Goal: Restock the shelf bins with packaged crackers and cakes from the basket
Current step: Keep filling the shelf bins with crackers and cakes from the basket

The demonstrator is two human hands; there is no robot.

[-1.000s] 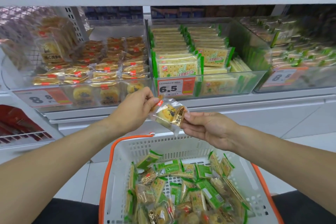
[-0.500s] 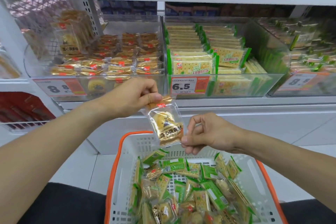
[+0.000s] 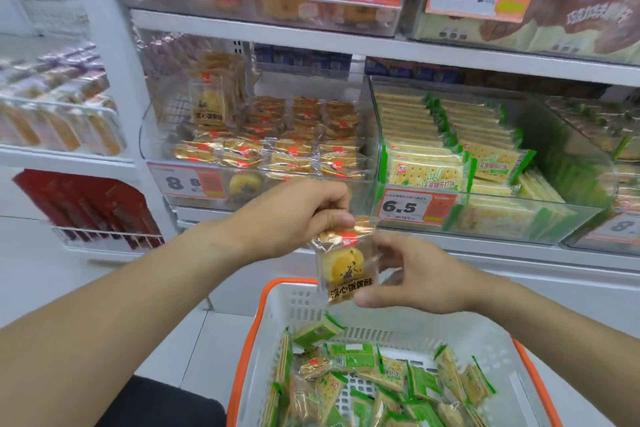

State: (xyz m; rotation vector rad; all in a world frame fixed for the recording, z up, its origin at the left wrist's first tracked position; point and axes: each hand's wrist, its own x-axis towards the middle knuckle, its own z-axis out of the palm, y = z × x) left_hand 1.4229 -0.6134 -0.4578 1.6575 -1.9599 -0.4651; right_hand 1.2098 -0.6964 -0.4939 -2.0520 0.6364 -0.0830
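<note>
Head view: I see my left hand (image 3: 298, 215) pinching the gold top seam of a clear cake packet (image 3: 344, 262) between thumb and curled fingers, so the packet hangs upright in front of the shelf edge, above the far rim of the basket (image 3: 277, 291). My right hand (image 3: 412, 279) is at the packet's lower right corner; the thumb tip touches the bottom edge, the other fingers are loosely bent behind the wrapper, and I cannot tell whether they grip it. The packet shows a round yellow cake with dark specks and a gold label band below it. The basket is white with an orange rim and holds a loose pile of green cracker packets (image 3: 353, 355) and a few gold cake packets (image 3: 313, 367). Directly behind the held packet is the clear cake bin (image 3: 367, 121), filled with rows of matching gold packets, price tag 8.8 (image 3: 188, 182) on its front. Just to its right stands the cracker bin (image 3: 585, 215) with green-edged packets, tagged 6.5 (image 3: 407, 206).
</note>
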